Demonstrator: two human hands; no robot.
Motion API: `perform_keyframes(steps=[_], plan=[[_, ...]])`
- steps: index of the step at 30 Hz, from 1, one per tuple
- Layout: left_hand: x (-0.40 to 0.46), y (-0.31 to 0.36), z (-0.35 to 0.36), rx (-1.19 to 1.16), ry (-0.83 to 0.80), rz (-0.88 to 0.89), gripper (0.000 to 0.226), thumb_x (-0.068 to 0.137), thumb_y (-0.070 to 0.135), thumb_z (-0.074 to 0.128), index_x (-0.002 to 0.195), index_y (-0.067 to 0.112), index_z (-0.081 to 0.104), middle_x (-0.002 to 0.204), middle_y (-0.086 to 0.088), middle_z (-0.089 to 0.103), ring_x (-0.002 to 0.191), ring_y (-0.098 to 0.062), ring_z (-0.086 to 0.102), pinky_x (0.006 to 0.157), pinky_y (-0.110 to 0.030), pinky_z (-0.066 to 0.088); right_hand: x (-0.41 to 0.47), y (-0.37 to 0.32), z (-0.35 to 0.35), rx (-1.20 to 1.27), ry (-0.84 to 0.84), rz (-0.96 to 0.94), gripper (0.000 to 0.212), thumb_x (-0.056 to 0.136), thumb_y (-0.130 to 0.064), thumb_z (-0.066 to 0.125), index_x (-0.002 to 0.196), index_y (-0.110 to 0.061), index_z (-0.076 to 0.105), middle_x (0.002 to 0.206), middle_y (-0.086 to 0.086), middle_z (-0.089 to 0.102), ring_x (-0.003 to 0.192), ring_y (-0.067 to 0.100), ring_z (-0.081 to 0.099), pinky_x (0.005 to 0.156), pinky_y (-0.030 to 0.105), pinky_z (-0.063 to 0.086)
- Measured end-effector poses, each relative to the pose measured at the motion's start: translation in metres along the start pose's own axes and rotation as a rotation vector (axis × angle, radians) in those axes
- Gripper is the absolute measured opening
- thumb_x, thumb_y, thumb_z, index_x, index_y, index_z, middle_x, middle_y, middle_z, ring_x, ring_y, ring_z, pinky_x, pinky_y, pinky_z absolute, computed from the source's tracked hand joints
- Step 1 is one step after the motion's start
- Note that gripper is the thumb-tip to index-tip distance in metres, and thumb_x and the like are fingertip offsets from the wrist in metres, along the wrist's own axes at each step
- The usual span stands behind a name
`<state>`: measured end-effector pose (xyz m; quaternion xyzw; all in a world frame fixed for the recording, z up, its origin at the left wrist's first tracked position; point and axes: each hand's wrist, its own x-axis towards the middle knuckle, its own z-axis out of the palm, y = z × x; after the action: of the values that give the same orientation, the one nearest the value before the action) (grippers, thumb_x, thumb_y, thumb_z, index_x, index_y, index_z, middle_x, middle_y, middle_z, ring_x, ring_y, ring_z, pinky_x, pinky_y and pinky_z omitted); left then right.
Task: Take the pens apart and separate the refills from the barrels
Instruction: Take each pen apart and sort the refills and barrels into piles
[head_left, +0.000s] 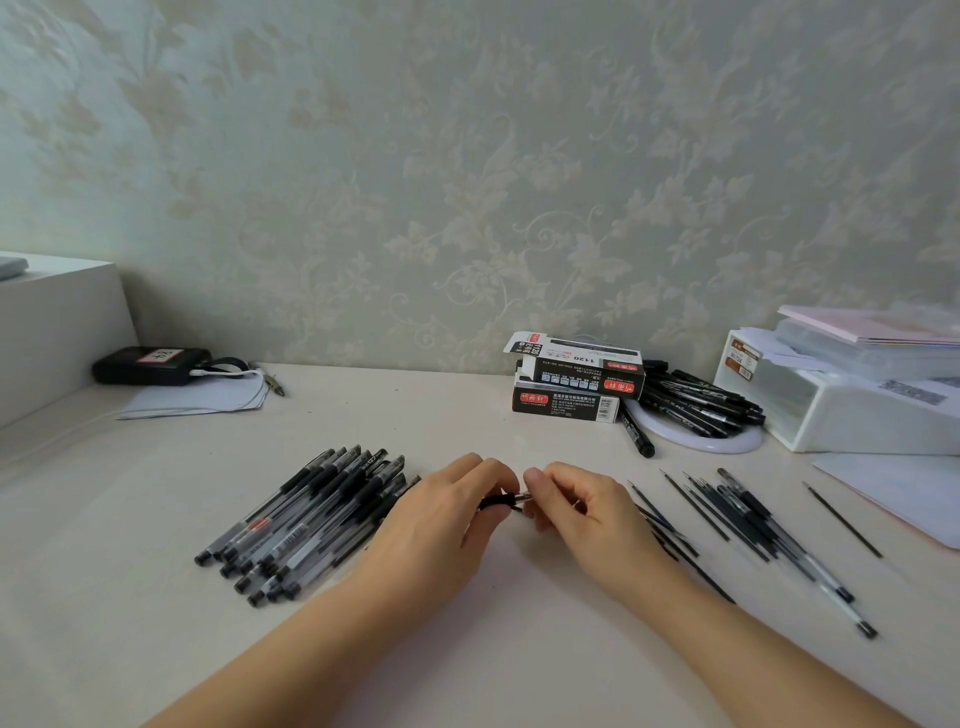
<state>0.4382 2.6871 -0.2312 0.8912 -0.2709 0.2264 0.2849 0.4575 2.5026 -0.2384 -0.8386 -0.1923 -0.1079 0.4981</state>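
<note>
Centre of pale counter (467, 649): left hand (447, 512) and right hand (582, 506) meeting, fingers of both curled, pinching one black-gripped pen (503, 500) between them, metal tip toward right hand. At 9 o'clock of hands, heap of clear-barrelled black gel pens (306, 525). At 3 o'clock, loose thin black refills (727, 514) beside emptied clear barrels (810, 566). At 1 o'clock, two stacked black pen boxes (574, 379).
</note>
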Motion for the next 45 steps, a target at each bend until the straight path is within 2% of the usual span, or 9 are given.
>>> perform_keyframes(steps=[5,9,12,18,24,30,37,41,45], plan=[[-0.0005,-0.002,0.0008,0.0,0.02,-0.02,0.011,0.095,0.024,0.054,0.104,0.031,0.056,0.095,0.016,0.056,0.075,-0.006,0.052,0.066,-0.037,0.048,-0.0002,0.0008,-0.0012,-0.006,-0.005,-0.044,0.005,0.09,-0.03,0.068,0.086,-0.028,0.067,0.075,-0.02,0.064,0.057,0.0,0.048,0.055,0.01,0.035],[-0.0002,-0.0007,0.0013,-0.017,0.002,-0.012,0.013,0.095,0.024,0.053,0.105,0.031,0.056,0.096,0.015,0.056,0.077,-0.007,0.054,0.068,-0.036,0.048,-0.0013,0.002,-0.0014,-0.02,-0.013,-0.043,0.018,0.093,-0.04,0.06,0.079,-0.03,0.066,0.071,-0.008,0.064,0.052,0.003,0.041,0.052,0.017,0.033],[-0.0009,-0.0008,0.0019,-0.024,0.004,-0.006,0.013,0.096,0.024,0.053,0.106,0.032,0.056,0.096,0.016,0.056,0.079,-0.008,0.055,0.069,-0.036,0.049,-0.0003,0.0016,-0.0008,-0.012,0.005,-0.025,0.028,0.09,-0.053,0.054,0.077,-0.03,0.065,0.072,-0.004,0.066,0.064,0.019,0.054,0.061,0.032,0.044],[0.0001,-0.0037,0.0022,-0.049,0.045,-0.022,0.008,0.095,0.025,0.055,0.103,0.027,0.057,0.094,0.016,0.058,0.077,-0.006,0.054,0.07,-0.033,0.048,-0.0004,0.002,-0.0009,0.011,-0.009,-0.078,0.004,0.092,-0.032,0.065,0.088,-0.031,0.066,0.079,-0.015,0.067,0.061,0.002,0.047,0.056,0.013,0.035],[-0.0004,-0.0019,0.0023,-0.051,0.022,-0.006,0.009,0.095,0.025,0.056,0.102,0.026,0.061,0.089,0.012,0.057,0.074,-0.008,0.055,0.069,-0.032,0.048,-0.001,0.0002,-0.0008,0.0,0.005,-0.042,0.033,0.089,-0.054,0.053,0.076,-0.027,0.064,0.069,-0.003,0.065,0.064,0.02,0.057,0.067,0.039,0.048],[-0.0006,-0.0008,-0.0002,-0.034,0.029,-0.016,0.007,0.096,0.029,0.052,0.101,0.03,0.057,0.089,0.014,0.055,0.074,-0.01,0.053,0.067,-0.035,0.047,-0.0015,-0.0026,-0.0014,0.025,-0.008,-0.083,0.003,0.092,-0.032,0.065,0.09,-0.029,0.065,0.078,-0.016,0.066,0.061,0.001,0.049,0.056,0.012,0.036],[-0.0009,0.0018,-0.0004,-0.045,0.016,-0.022,0.008,0.096,0.029,0.053,0.102,0.029,0.058,0.089,0.013,0.056,0.072,-0.011,0.055,0.068,-0.038,0.048,-0.0027,-0.005,-0.0014,-0.019,-0.017,-0.057,0.031,0.09,-0.051,0.053,0.074,-0.027,0.064,0.066,-0.004,0.064,0.054,0.0,0.046,0.055,0.014,0.036],[-0.0001,0.0008,-0.0001,-0.063,0.042,-0.034,0.01,0.096,0.03,0.053,0.102,0.026,0.06,0.091,0.012,0.058,0.073,-0.01,0.053,0.069,-0.033,0.047,-0.0024,-0.005,-0.001,0.013,-0.011,-0.083,0.014,0.094,-0.036,0.059,0.084,-0.028,0.064,0.072,-0.013,0.065,0.06,0.0,0.05,0.056,0.017,0.037],[0.0014,0.0011,-0.0009,-0.076,0.046,-0.009,0.008,0.095,0.026,0.058,0.097,0.023,0.065,0.084,0.012,0.057,0.072,-0.008,0.052,0.067,-0.032,0.047,-0.002,-0.0028,-0.0028,0.031,-0.041,-0.085,0.02,0.098,-0.03,0.056,0.078,-0.028,0.059,0.067,-0.01,0.058,0.061,0.005,0.045,0.062,0.026,0.041]])
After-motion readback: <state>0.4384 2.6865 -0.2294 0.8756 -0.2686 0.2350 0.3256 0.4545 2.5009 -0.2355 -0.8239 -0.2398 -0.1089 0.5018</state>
